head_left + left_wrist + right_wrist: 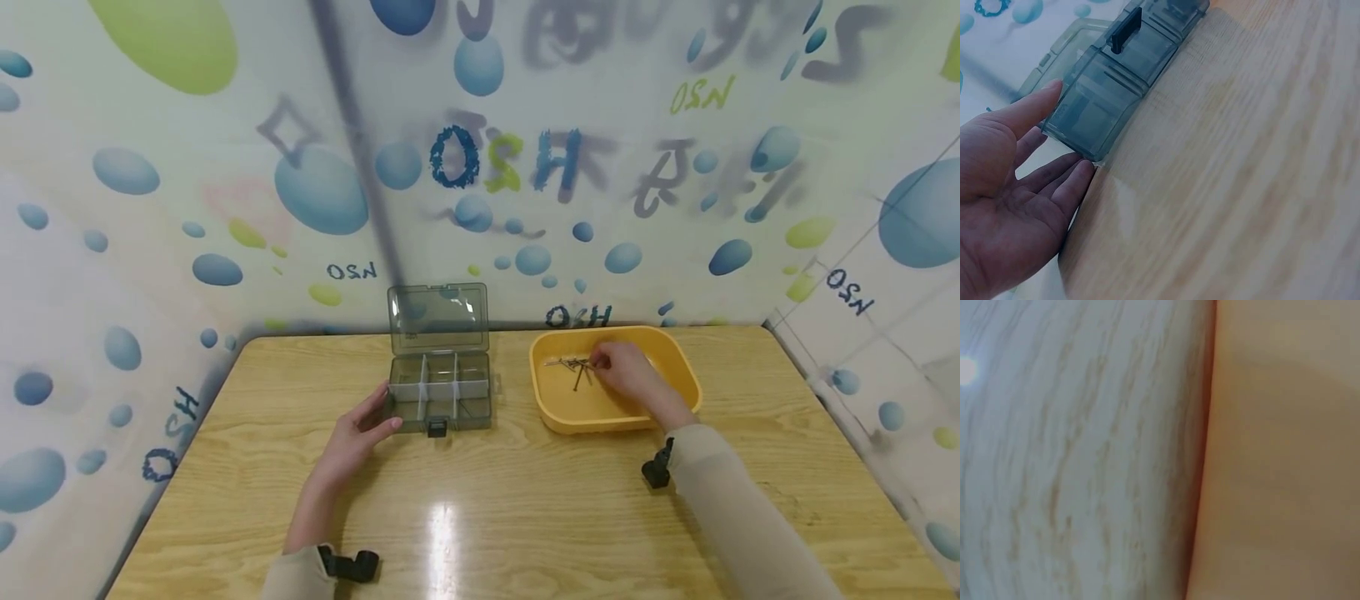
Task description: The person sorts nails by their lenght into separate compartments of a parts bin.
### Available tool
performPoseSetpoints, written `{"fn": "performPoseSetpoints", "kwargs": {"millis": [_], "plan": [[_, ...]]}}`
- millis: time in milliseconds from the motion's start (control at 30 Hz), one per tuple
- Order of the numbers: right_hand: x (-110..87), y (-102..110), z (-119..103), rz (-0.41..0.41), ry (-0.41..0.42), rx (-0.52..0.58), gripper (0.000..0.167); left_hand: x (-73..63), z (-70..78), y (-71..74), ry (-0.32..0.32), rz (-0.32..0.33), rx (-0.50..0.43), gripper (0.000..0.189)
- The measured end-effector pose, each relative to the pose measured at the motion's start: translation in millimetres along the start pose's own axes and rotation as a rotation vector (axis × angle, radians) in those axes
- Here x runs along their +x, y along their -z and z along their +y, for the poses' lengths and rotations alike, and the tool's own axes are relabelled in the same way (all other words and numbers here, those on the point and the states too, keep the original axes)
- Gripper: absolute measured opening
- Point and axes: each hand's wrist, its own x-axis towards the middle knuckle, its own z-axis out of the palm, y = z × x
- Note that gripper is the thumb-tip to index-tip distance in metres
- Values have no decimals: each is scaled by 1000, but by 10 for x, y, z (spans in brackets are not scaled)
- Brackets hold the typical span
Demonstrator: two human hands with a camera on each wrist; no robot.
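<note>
A smoky, see-through divided box (440, 388) stands on the table with its lid (438, 319) raised at the back. My left hand (360, 429) is at its left side, fingers extended; in the left wrist view the thumb (1041, 106) lies at the box's upper edge and fingertips meet its lower corner. A thin dark sliver shows in the front right compartment. Inside the yellow tray (551, 408), my right hand (626, 371) reaches down with bent fingers at a small pile of screws (576, 364). I cannot tell whether a screw is between its fingertips.
Box and tray stand side by side near the back of the wooden table (525, 508), with a strip of tabletop between them. A patterned wall covering (517, 233) rises right behind the table. The right wrist view shows only tabletop and the tray's wall (1285, 462).
</note>
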Motion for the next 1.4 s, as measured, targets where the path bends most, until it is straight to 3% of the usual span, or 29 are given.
{"fn": "performPoseSetpoints", "kwargs": {"millis": [300, 733, 1100, 1400], "plan": [[-4, 3, -53, -15, 45, -94, 12, -19, 30, 18, 5, -19, -6, 72], [-65, 43, -73, -10, 56, -66, 10, -54, -34, 21, -43, -60, 11, 71], [-179, 124, -216, 58, 28, 47, 14, -46, -33, 28, -59, -53, 29, 71], [-272, 249, -531, 66, 23, 177, 16, -44, -33, 15, -52, -54, 12, 69]]}}
